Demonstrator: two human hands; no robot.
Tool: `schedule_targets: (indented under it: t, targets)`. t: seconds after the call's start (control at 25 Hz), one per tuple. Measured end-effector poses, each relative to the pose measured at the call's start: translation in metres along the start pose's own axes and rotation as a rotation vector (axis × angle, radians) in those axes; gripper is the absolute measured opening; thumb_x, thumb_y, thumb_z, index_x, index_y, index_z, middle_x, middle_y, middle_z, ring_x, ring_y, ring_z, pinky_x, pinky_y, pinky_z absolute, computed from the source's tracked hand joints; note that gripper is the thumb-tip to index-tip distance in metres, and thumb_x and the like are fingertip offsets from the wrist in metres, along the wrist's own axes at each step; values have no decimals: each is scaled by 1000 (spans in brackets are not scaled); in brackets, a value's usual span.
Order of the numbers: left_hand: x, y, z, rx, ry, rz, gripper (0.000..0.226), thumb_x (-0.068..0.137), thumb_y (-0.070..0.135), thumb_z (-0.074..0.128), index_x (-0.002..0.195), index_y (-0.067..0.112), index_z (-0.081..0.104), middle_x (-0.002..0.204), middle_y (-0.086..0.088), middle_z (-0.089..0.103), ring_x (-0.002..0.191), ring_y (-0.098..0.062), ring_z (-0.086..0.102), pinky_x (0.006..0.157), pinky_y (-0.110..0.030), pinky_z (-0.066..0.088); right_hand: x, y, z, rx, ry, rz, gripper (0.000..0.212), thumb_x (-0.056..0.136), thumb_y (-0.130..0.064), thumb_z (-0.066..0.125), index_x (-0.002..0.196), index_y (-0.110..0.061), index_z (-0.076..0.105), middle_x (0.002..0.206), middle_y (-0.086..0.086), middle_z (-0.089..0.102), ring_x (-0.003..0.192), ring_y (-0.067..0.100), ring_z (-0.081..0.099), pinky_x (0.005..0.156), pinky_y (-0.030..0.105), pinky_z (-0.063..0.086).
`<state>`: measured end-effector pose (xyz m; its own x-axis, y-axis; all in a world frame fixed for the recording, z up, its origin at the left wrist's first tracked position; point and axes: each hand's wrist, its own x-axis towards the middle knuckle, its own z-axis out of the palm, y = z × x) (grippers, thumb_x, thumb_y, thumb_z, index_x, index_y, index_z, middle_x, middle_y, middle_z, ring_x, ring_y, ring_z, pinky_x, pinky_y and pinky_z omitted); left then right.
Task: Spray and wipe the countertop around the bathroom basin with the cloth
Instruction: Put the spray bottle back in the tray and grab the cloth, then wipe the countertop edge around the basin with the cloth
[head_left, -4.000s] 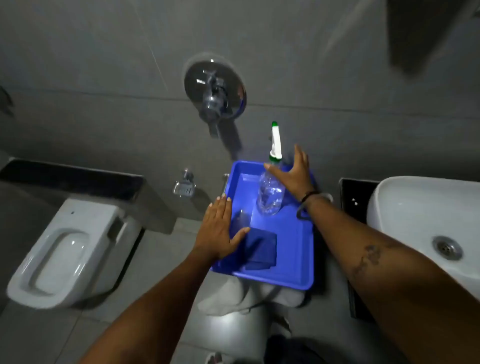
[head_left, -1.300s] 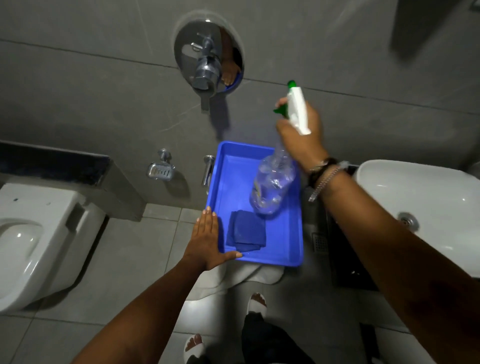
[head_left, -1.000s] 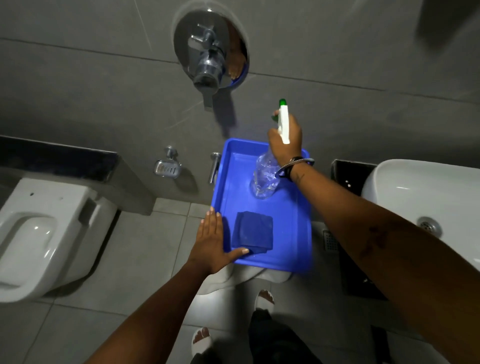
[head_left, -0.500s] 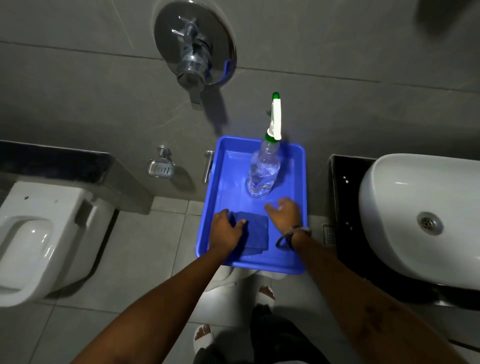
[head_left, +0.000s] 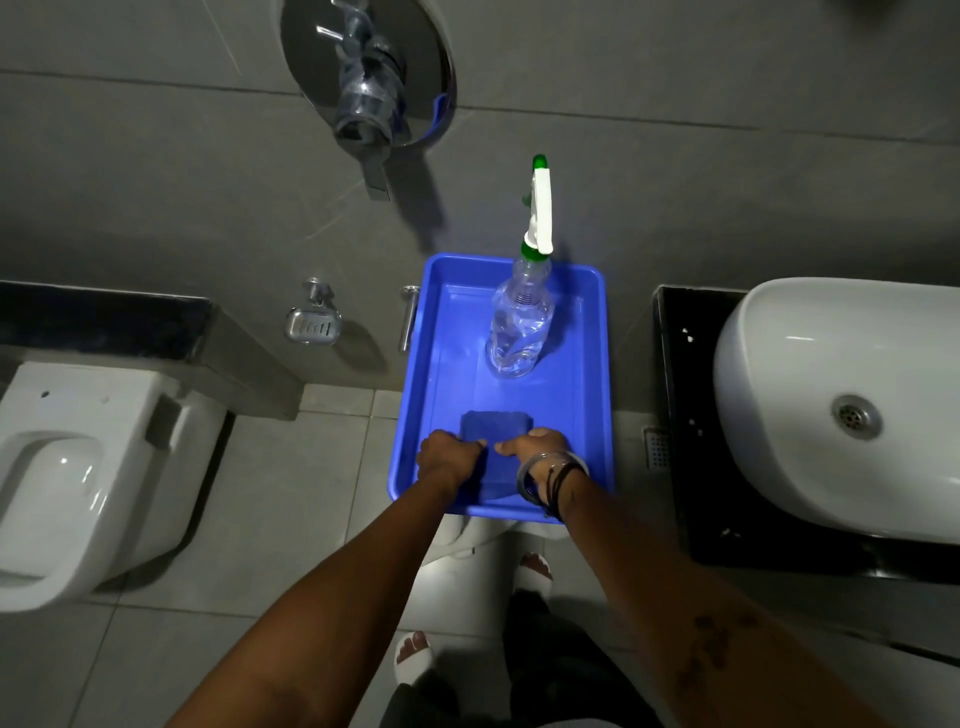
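Note:
A blue tray (head_left: 592, 364) stands in front of me, left of the basin. At its far end a clear spray bottle (head_left: 521, 332) with a white and green nozzle stands upright, untouched. A folded dark blue cloth (head_left: 493, 427) lies at the tray's near end. My left hand (head_left: 445, 458) grips the cloth's left edge and my right hand (head_left: 532, 448) grips its right edge; the near part of the cloth is hidden under them. The black countertop (head_left: 680, 415) runs around the white basin (head_left: 841, 405) at the right.
A white toilet (head_left: 78, 478) sits at the left under a dark ledge. A chrome wall mixer (head_left: 366, 83), a soap holder (head_left: 312, 325) and a small tap (head_left: 409, 317) are on the grey wall. My sandalled feet (head_left: 532, 569) stand on the tiled floor below the tray.
My right hand set the spray bottle upright in the tray, let it go and came down to the cloth. Both hands now hold the cloth's edges.

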<state>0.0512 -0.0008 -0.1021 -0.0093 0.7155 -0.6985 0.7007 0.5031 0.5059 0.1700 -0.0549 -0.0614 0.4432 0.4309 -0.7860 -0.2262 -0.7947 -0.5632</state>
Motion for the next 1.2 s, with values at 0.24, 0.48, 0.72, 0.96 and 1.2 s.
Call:
schedule_targets:
  t: [0.24,0.48,0.72,0.96,1.2]
  targets:
    - [-34,-8,-24,-646,-358,95,27,81,25,80,78,4,64,88,-12,70,85,-29,66,71,-33,55,-38,-5,-21,258,-88,-194,18,72,2,75,86,-4,64,88,16,68,80,31,65,81,48,57]
    - [-69,3,-55,-787,-792,130,40,83,32,75,118,12,73,126,-14,70,117,-33,64,109,-54,45,-83,-12,-45,445,-258,-301,23,77,6,68,99,1,63,96,21,68,85,34,65,79,44,58]
    - [-112,-14,-38,-703,-889,194,39,84,15,69,121,5,66,112,-15,75,95,-30,74,77,-41,62,-128,36,-63,451,-73,-273,30,75,5,71,102,8,61,114,37,62,96,39,61,97,60,48]
    - [-142,-12,4,-580,-772,174,49,79,15,75,125,2,64,124,-21,69,107,-37,67,88,-46,57,-135,74,-105,413,15,-237,32,75,5,73,104,15,62,112,32,66,99,43,66,89,53,55]
    - [-176,37,94,-468,-369,336,22,77,9,81,96,6,71,94,-13,74,75,-24,69,63,-34,59,-111,85,-221,120,191,-328,12,82,-13,67,70,-14,64,68,15,65,55,20,57,49,27,47]
